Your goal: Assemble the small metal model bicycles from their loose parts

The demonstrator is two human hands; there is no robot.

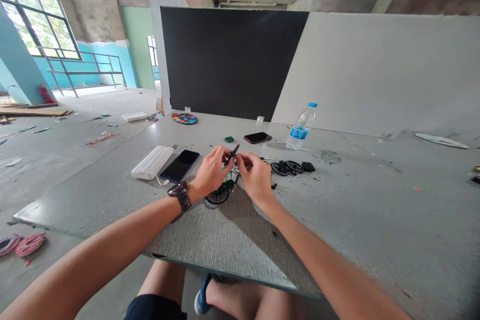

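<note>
My left hand is closed on a small slim black part, tilted up between thumb and fingers. Close beside it, my right hand pinches with thumb and forefinger; what sits in those fingertips is too small to make out. Below both hands is a dark green model bicycle with a black spoked wheel, partly covered by my left hand and wrist. Loose black model wheels lie just right of my right hand, with a small black block at their end.
Left of my hands are a white power bank and a dark phone. Farther back are a small green box, another phone, a water bottle and a paint palette. A black and white partition borders the table's back.
</note>
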